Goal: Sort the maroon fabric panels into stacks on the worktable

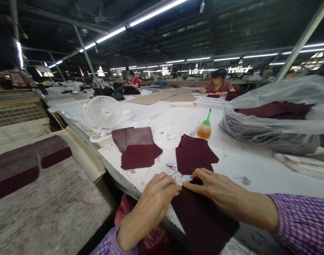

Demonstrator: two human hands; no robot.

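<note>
A dark maroon fabric piece (pixel 201 219) lies at the near edge of the white table (pixel 246 163). My left hand (pixel 158 193) rests on its left edge with fingers curled down onto the cloth. My right hand (pixel 206 184) lies on its upper edge, fingers stretched flat and pressing. Just beyond my hands sits a loose stack of maroon pieces (pixel 193 154). Farther left is another stack (pixel 136 147), its upper pieces showing a paler speckled side.
An orange glue bottle (pixel 204 129) with a green nozzle stands behind the stacks. A small white fan (pixel 103 113) sits at the left. A clear plastic bag (pixel 276 117) of maroon pieces fills the right. A machine bed (pixel 45 198) with pieces lies left. Two people sit at the far end.
</note>
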